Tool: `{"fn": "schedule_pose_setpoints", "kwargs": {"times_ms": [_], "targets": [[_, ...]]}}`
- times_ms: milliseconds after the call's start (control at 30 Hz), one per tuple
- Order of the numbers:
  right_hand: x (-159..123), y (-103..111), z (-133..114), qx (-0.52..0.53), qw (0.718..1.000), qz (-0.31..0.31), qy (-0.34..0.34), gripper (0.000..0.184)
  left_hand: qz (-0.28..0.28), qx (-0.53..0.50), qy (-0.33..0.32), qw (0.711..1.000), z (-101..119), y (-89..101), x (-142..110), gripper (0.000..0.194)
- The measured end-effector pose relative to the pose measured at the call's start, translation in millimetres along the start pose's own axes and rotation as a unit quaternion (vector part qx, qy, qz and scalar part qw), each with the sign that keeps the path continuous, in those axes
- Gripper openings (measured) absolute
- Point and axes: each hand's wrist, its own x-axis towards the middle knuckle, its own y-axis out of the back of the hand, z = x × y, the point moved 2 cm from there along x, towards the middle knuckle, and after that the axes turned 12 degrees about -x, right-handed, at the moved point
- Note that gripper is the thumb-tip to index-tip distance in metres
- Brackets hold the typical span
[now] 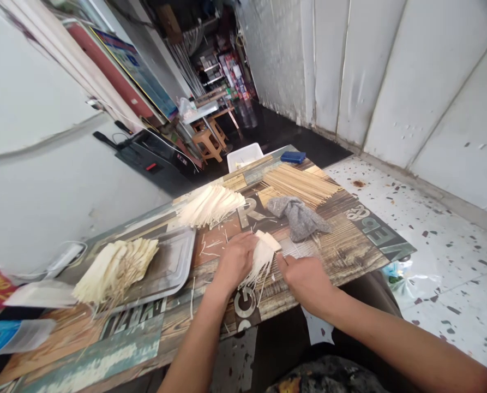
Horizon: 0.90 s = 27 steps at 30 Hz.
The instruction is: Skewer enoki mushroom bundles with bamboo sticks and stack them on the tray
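Observation:
My left hand [235, 261] and my right hand [304, 278] rest on the printed tabletop [349, 245], both closed around a small fan-shaped bundle of pale thin strips [263, 257] held between them. The bundle's wide ends point away from me and its thin frayed ends spread toward me. A larger pile of the same pale strips [208, 206] lies just beyond my left hand. Another pile [114, 267] sits on a metal tray [173, 262] to the left.
A heap of thin bamboo sticks [300, 184] and a crumpled grey cloth [298, 217] lie at the far right of the table. A white tub [243, 155] and a blue object [293, 157] stand at the far edge. A speckled floor lies to the right.

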Motion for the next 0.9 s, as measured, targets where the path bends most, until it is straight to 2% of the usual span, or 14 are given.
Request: {"fn": "schedule_pose_setpoints", "kwargs": {"times_ms": [133,333,433,733,900], "targets": [[-8.7,5.9,-0.2,-0.014,0.999,-0.012,-0.039,0.042,0.061,0.044,0.08,0.994,-1.8,7.6,-8.2,0.046],[-26.2,9.6,1.5,-0.014,0.998,-0.032,-0.06,0.032,-0.027,0.04,0.084,0.995,23.0,-19.3,-21.1,0.058],[-27.4,8.2,4.1,-0.008,0.998,-0.033,-0.045,0.032,-0.041,0.039,0.093,0.994,28.9,-26.3,-20.7,0.058],[-25.3,9.2,6.4,-0.001,0.998,-0.05,-0.042,0.037,-0.081,0.03,0.081,0.993,26.5,-15.8,-21.8,0.059],[-25.8,5.3,8.2,0.003,0.997,-0.058,-0.041,0.039,-0.103,0.026,0.102,0.989,26.8,-10.5,-25.7,0.06]]}}
